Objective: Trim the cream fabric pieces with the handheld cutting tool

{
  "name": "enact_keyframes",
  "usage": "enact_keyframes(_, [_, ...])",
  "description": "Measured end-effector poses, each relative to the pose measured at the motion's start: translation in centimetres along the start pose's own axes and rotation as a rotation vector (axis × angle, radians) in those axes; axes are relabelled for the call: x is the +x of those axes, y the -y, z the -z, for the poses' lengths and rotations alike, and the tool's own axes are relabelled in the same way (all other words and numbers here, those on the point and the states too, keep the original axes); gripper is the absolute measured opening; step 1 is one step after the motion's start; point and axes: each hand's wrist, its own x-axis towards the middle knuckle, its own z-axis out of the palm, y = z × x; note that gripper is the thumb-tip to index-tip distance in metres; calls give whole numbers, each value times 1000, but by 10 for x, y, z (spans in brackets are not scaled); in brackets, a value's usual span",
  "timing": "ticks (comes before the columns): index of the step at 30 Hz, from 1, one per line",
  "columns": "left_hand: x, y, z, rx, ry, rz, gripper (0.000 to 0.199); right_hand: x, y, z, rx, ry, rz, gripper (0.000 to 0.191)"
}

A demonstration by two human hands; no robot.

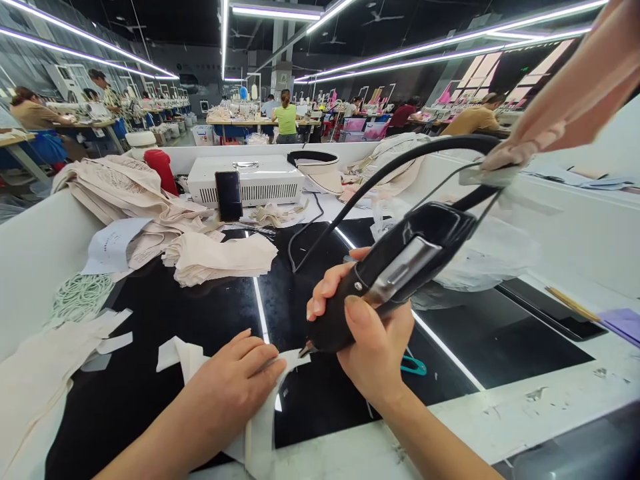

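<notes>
My right hand (373, 333) is wrapped round a black handheld tool (400, 267) with a metal lever, its cable rising behind it. The tool's small metal tip (306, 349) touches the end of a cream fabric strip (295, 362) or is just above it. Pressed on that strip is my left hand (237, 377), palm down with its fingers close together, left of the tip. The strip runs under the fingers and down toward the front edge of the black glossy surface (320, 410). Another cream piece (185, 357) lies beside my left wrist.
Behind are a stack of cream pieces (220, 257), a phone (229, 195), a white vented box (245, 180) and a red bottle (161, 171). Teal snips (414, 365) lie right of my hand. Another person's hand (520, 150) reaches in at upper right, near the cable.
</notes>
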Motion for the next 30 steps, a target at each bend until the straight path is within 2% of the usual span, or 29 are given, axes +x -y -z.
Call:
enact_keyframes(5, [0, 0, -1, -19, 16, 13, 26, -8, 0, -2, 41, 55, -7, 38])
enact_keyframes(10, [-2, 0, -1, -22, 21, 23, 31, -10, -4, -2, 24, 51, -2, 38])
enact_keyframes(17, [-1, 1, 0, -15, 33, 8, 32, -9, -2, -3, -6, 58, -12, 29])
enact_keyframes(23, [1, 0, 3, -28, 19, 16, 26, -5, 2, 3, 24, -3, 1, 38])
enact_keyframes(30, [0, 1, 3, -1, 25, -5, 31, -8, -1, 1, 58, 20, -1, 39])
